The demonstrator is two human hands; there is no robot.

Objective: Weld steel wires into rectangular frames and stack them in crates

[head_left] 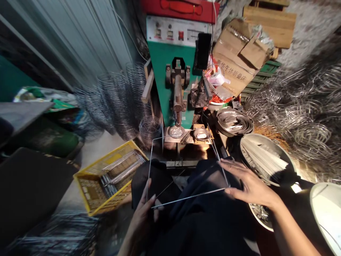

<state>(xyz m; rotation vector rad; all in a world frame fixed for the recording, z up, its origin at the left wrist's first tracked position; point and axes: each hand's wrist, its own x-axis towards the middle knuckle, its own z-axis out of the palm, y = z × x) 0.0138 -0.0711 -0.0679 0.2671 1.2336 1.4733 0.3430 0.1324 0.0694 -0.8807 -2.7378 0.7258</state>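
A bent metal wire frame (191, 196), roughly four-sided, is held above my lap. My left hand (144, 213) pinches its near left corner between thumb and fingers. At the near right corner, my right hand (247, 185) grips the wire, thumb below and fingers along the right side. The far side of the frame reaches toward a green machine (160, 89) with a metal arm (178, 92) pointing down. Under that arm sits a round dish of small shiny bits (176, 132). Another small dish (201, 134) stands to its right.
A yellow crate (84, 197) with wire pieces lies at left. Stacked wire rings (115, 103) stand behind it. At right are a tub of flat strips (289, 160), coiled strips (234, 122), a white bucket (326, 209) and heaped wire (306, 106). A cardboard box (231, 71) leans behind.
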